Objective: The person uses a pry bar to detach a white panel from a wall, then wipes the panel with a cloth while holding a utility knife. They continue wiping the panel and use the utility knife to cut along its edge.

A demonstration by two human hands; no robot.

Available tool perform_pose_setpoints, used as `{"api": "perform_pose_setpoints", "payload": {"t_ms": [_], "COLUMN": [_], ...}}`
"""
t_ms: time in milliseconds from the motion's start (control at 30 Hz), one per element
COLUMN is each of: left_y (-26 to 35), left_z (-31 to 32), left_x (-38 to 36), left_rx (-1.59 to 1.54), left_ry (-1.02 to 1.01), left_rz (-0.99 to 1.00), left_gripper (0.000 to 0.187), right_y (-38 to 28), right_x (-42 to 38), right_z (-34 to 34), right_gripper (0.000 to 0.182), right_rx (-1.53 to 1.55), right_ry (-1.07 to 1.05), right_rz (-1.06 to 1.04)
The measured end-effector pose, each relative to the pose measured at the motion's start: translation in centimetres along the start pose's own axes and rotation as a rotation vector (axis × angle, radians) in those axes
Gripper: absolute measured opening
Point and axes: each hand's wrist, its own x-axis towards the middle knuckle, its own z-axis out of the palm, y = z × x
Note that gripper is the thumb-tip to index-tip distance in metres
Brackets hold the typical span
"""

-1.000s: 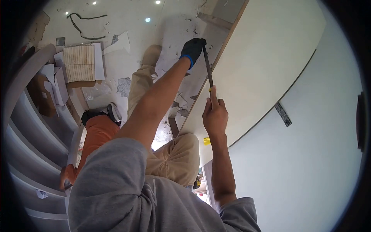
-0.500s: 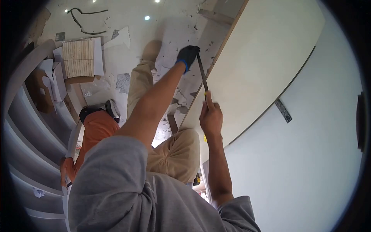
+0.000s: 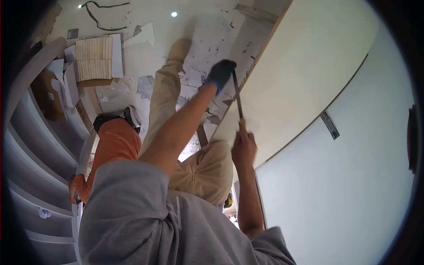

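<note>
A long dark file (image 3: pixel 238 98) with a yellowish collar at its handle lies slantwise across the edge of a cream panel (image 3: pixel 304 79). My left hand (image 3: pixel 221 73), in a black glove with a blue cuff, is closed around the file's far end. Bare, my right hand (image 3: pixel 244 148) wraps its near end, index finger stretched along it. The handle is mostly hidden inside that hand. My bent knee (image 3: pixel 216 161) is beside the panel's lower end.
A co-worker's orange-clad leg (image 3: pixel 117 137) and hand (image 3: pixel 78 189) are at left, by the grey shelving (image 3: pixel 39 161). A box of stacked strips (image 3: pixel 94 59) sits behind them. Scraps litter the floor (image 3: pixel 141 53). A white panel (image 3: pixel 322 190) lies at right.
Both hands and the file have shifted down and slightly right in view, still across the panel edge. The whole scene has also shifted a little as my head moved.
</note>
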Motion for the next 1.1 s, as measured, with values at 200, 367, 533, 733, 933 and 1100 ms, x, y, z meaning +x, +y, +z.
{"api": "perform_pose_setpoints", "payload": {"t_ms": [200, 367, 533, 733, 933, 1100], "left_y": [-1.4, -3.9, 14.3, 11.0, 6.6, 10.6], "left_z": [0.9, 1.0, -3.3, -1.4, -1.4, -0.1], "left_x": [-4.5, 0.6, 3.9, 5.4, 4.5, 3.5], "left_rx": [-0.107, 0.019, -0.364, -0.429, -0.423, -0.547], "left_ry": [-0.002, -0.111, 0.125, 0.166, 0.098, 0.153], "left_rz": [-0.225, -0.141, -0.045, -0.144, -0.222, -0.083], "left_gripper": [0.028, 0.031, 0.036, 0.037, 0.039, 0.038], "right_y": [0.6, 0.4, -3.9, -3.2, -2.4, -2.9], "right_x": [-3.6, -0.5, 3.6, 6.4, 5.8, 4.4], "right_z": [1.0, 1.7, -10.2, -8.3, -6.8, -9.5], "right_gripper": [0.042, 0.046, 0.041, 0.04, 0.043, 0.046], "right_rx": [0.024, -0.043, -0.036, -0.112, -0.119, -0.099], "right_ry": [-0.063, -0.077, 0.176, 0.152, -0.037, -0.03], "right_rz": [0.055, 0.043, -0.098, -0.165, -0.031, 0.029]}}
